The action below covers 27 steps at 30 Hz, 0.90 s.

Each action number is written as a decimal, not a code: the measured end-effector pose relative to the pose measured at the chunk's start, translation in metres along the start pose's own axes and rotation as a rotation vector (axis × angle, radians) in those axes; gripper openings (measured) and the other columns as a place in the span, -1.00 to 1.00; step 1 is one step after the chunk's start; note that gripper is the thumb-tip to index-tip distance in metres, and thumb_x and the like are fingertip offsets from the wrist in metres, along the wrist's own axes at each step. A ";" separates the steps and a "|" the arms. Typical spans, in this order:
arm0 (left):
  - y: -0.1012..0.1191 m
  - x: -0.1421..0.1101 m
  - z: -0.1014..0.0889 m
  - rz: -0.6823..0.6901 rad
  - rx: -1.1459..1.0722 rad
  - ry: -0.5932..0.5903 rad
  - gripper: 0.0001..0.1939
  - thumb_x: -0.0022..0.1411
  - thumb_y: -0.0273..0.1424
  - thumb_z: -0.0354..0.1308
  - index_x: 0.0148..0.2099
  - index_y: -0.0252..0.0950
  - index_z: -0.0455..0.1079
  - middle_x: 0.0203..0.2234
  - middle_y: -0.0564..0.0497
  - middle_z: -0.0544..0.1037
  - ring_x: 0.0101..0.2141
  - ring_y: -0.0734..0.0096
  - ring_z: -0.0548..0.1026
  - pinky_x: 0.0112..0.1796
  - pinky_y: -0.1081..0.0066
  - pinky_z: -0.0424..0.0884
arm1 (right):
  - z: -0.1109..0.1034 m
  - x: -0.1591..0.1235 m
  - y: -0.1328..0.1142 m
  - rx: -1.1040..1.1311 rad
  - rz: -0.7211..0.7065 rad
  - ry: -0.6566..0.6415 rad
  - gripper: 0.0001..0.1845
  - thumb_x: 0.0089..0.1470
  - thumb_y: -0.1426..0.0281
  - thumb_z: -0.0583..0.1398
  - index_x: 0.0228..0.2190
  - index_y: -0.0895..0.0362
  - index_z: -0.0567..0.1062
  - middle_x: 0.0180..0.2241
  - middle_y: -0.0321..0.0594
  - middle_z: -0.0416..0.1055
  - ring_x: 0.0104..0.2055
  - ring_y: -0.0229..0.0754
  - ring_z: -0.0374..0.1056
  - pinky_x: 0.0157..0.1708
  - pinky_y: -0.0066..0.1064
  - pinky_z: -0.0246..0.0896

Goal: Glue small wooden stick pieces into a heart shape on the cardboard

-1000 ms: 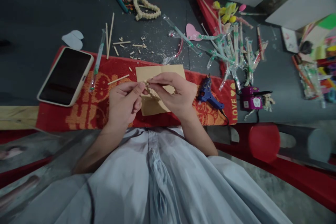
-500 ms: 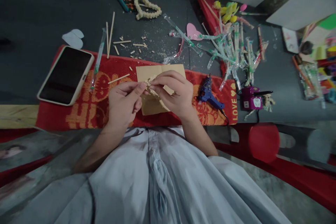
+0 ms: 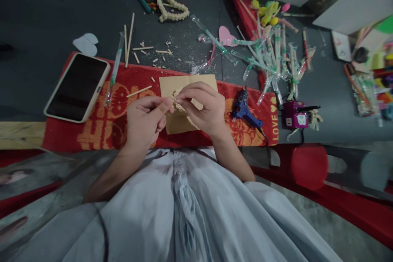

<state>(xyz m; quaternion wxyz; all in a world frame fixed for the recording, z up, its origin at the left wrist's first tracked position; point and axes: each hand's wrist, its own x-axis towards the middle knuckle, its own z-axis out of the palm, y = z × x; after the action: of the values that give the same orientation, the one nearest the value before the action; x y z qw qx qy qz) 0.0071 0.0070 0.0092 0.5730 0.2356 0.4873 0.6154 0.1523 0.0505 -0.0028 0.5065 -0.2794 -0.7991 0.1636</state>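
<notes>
Between my hands is a cream frame (image 3: 179,107) built from small stick pieces, its far part partly hidden by my fingers. My left hand (image 3: 145,118) pinches its left edge between thumb and forefinger. The fingertips of my right hand (image 3: 203,106) press together at the same spot; whether they also hold a tiny separate piece I cannot make out. Below the frame lies a brown folded sheet of paper (image 3: 166,84) on a red towel (image 3: 101,133). A blue glue gun (image 3: 245,110) rests on the towel to the right of my right hand.
A phone (image 3: 77,88) lies at left. Wooden sticks (image 3: 130,41) and cut bits are scattered beyond the towel, near a cream heart-shaped frame (image 3: 162,15). Plastic-wrapped sticks (image 3: 276,53) pile up at right, by a purple boxy device (image 3: 294,114). A red stool (image 3: 309,166) stands below.
My right hand has shifted slightly left and its fingers have drawn in a little, leaving more of the cream frame in sight. My left hand stays nearly still.
</notes>
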 end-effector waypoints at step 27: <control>0.012 0.003 -0.013 -0.058 0.217 -0.139 -0.65 -0.28 -0.20 0.60 -0.55 -0.26 0.55 -0.72 0.04 0.45 -0.81 0.68 0.17 -0.79 0.60 -0.02 | -0.018 0.007 0.012 0.184 0.046 -0.312 -0.69 0.26 0.14 0.22 -0.19 0.10 0.63 -0.29 -0.25 0.56 -0.25 -0.32 0.49 -0.21 -0.47 0.45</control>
<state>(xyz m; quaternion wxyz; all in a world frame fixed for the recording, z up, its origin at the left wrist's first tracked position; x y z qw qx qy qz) -0.0098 0.0068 0.0136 0.5941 0.3241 0.5169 0.5243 0.1697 0.0642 0.0038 0.3961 -0.2212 -0.8430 0.2890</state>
